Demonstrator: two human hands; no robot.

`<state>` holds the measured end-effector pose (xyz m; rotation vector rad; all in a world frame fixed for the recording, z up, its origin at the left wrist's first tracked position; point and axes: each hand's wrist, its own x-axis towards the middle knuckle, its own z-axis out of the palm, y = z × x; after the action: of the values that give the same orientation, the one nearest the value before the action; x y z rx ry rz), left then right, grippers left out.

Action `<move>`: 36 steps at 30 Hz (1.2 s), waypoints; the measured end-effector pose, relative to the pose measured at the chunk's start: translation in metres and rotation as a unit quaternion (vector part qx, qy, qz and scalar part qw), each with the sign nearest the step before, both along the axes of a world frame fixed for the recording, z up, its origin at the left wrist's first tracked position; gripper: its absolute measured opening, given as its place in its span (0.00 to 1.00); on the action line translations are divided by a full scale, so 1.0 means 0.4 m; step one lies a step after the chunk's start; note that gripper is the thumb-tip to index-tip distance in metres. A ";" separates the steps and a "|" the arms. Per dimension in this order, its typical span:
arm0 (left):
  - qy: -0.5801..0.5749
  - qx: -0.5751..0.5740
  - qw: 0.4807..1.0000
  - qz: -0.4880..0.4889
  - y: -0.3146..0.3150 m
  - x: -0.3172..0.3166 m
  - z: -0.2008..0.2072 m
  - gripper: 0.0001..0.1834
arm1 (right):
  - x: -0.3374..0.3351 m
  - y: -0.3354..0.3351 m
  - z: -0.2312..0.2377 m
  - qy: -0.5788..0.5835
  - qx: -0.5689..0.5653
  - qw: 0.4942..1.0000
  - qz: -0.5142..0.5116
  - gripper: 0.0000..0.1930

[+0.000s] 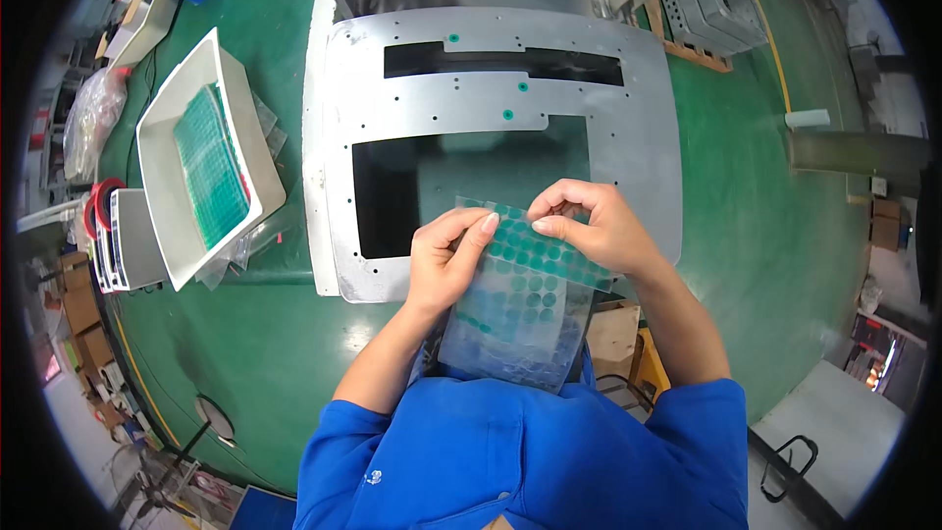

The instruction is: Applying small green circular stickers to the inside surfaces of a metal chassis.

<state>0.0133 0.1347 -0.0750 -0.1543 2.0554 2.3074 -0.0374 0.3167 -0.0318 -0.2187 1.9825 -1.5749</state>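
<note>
In front of my chest is a clear sheet of round green stickers (538, 252). The thumb and fingers of my left hand (439, 260) pinch its left end. My right hand (601, 226) is closed in a pinch at the sheet's upper edge; whether a single sticker is between its fingertips is too small to tell. Below hangs a translucent backing sheet (505, 339) with more green dots, partly behind the sticker sheet. Beyond my hands lies a flat grey metal panel (471, 128) with two cut-out openings and small holes. Three green dots show on its far part.
To the left stands a white tray (265, 177) holding a stack of green sheets (211, 167), with clear plastic film beside it. Grey crates (716, 5) sit on a wooden pallet at the far right. A cardboard box (613, 334) is under my right forearm.
</note>
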 end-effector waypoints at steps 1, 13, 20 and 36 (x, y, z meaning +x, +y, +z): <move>0.031 -0.030 0.999 -0.015 0.004 0.000 0.000 0.05 | 0.012 -0.001 0.004 -0.008 -0.010 1.000 -0.023 0.08; 0.089 -0.094 0.988 -0.080 0.080 0.019 -0.025 0.04 | 0.142 0.025 -0.046 0.159 0.043 0.966 -0.200 0.06; 0.005 -0.063 0.997 -0.044 0.108 0.010 -0.056 0.05 | 0.105 0.098 -0.080 0.257 0.108 0.911 -0.305 0.04; -0.081 -0.036 0.995 -0.044 0.103 0.016 -0.068 0.07 | 0.007 0.214 -0.169 0.162 0.293 0.913 -0.232 0.03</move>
<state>0.0198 0.1760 -0.1021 -0.2388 2.0230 2.0984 -0.0348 0.4022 -0.0994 0.2722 2.8300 -1.1602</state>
